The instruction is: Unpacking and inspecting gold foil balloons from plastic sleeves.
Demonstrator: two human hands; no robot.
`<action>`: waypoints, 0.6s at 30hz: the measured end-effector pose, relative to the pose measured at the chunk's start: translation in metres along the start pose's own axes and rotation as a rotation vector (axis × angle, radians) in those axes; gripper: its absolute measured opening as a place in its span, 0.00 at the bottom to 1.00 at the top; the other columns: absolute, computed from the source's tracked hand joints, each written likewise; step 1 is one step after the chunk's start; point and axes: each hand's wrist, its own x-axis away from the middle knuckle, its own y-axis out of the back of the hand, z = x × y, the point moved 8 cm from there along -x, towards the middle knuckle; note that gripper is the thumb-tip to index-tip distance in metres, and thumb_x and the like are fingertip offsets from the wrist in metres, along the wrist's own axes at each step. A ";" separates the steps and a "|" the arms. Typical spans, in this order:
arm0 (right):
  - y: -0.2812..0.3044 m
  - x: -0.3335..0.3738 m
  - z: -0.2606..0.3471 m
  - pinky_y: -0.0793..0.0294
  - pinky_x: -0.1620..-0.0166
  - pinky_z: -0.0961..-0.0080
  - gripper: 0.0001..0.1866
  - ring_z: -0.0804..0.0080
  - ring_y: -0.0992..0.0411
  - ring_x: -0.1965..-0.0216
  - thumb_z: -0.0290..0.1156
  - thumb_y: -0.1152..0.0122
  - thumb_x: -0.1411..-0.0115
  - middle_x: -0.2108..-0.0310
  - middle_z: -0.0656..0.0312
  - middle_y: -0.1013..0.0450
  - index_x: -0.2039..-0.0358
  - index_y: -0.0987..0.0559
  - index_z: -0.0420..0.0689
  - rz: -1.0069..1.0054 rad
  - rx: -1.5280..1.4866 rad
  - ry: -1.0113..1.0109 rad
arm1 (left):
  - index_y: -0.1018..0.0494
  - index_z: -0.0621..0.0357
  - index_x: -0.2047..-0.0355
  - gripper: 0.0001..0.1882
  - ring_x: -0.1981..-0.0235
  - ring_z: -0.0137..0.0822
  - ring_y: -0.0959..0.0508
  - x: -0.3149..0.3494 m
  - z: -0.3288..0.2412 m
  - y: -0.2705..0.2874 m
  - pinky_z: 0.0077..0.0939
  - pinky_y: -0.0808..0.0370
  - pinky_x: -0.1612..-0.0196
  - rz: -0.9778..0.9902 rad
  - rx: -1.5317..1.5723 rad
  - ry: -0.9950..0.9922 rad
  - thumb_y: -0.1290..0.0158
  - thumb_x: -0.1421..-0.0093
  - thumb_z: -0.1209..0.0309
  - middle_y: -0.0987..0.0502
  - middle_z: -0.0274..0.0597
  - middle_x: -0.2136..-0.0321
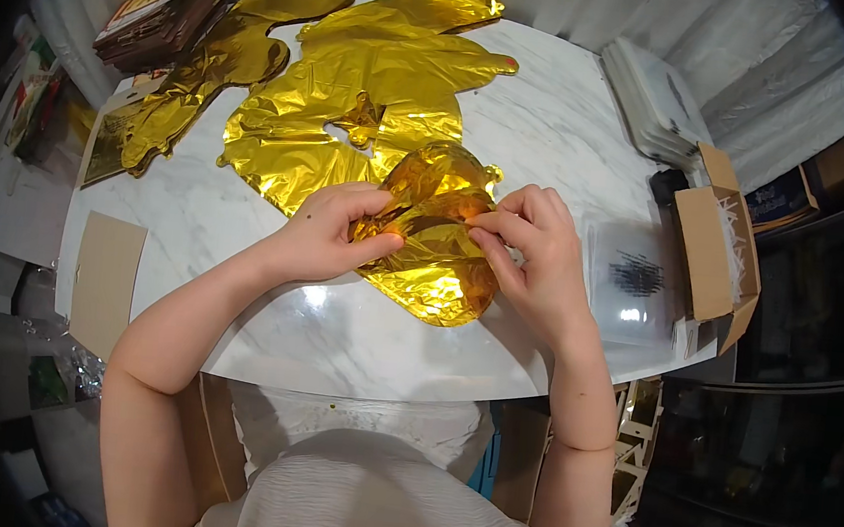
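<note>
A shiny gold foil balloon (428,289), flat and creased, is held above the near middle of the white marbled table (548,89). My left hand (323,227) pinches its left side between thumb and fingers. On the other side, my right hand (540,254) grips the foil's upper right edge with thumb and forefinger. Just beyond lies a larger spread of flat gold foil balloons (358,82), partly covered by the held one. A darker gold foil balloon (221,57) stretches along the far left. Folds hide the held balloon's full shape.
A stack of cards (159,20) stands at the far left. Nearer is a beige cardboard piece (108,271). On the right are an open cardboard box (708,258), clear plastic bags (631,282), a black object (665,184) and a pile of whitish flat packs (654,98).
</note>
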 end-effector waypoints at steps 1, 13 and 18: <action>-0.002 0.000 -0.002 0.30 0.58 0.67 0.09 0.61 0.30 0.63 0.25 0.27 0.50 0.69 0.61 0.29 0.67 0.17 0.42 0.008 -0.021 -0.015 | 0.26 0.61 0.67 0.15 0.72 0.44 0.27 0.000 -0.002 0.000 0.36 0.32 0.68 0.002 0.001 -0.001 0.37 0.39 0.61 0.28 0.45 0.73; -0.010 0.002 -0.004 0.30 0.56 0.66 0.09 0.60 0.28 0.62 0.23 0.26 0.52 0.68 0.60 0.26 0.69 0.17 0.42 0.042 -0.103 -0.013 | 0.24 0.61 0.65 0.19 0.70 0.40 0.28 0.000 -0.011 0.001 0.33 0.31 0.64 0.003 -0.015 -0.063 0.29 0.46 0.62 0.28 0.43 0.72; -0.012 0.005 0.000 0.29 0.55 0.67 0.10 0.60 0.26 0.63 0.23 0.26 0.52 0.68 0.61 0.22 0.67 0.16 0.45 0.069 -0.078 0.033 | 0.24 0.61 0.67 0.21 0.71 0.40 0.29 0.002 -0.005 0.001 0.32 0.32 0.66 -0.022 -0.027 -0.053 0.27 0.48 0.60 0.29 0.43 0.73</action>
